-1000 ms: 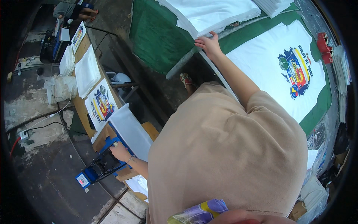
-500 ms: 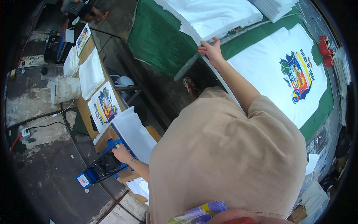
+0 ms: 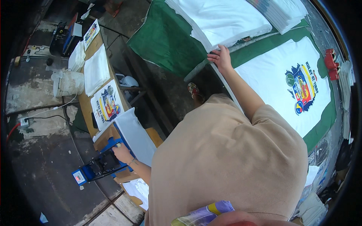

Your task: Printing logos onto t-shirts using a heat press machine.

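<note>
Altogether, two hands: the left hand (image 3: 123, 154) closed round the handle (image 3: 118, 145) of one blue-and-black press (image 3: 89, 171), which projects past the left edge of the wooden desk (image 3: 85, 102) near its near end; the right hand (image 3: 221, 58), fingers parted, at the near corner of one white stack (image 3: 226, 22), pinching or not cannot be told. Second white stack (image 3: 279, 15) beside it, far edge of the green-covered desk (image 3: 320, 137). Printed white shirt (image 3: 260, 75), one, flat toward that desk's right edge. Wooden desk: two printed pieces (image 3: 108, 105), two plain white piles (image 3: 96, 71). Open room: one dark gap between the desks' facing edges. Floor (image 3: 45, 162): dark, patchily worn; one whitish bucket (image 3: 68, 83) by the wooden desk's left edge.
</note>
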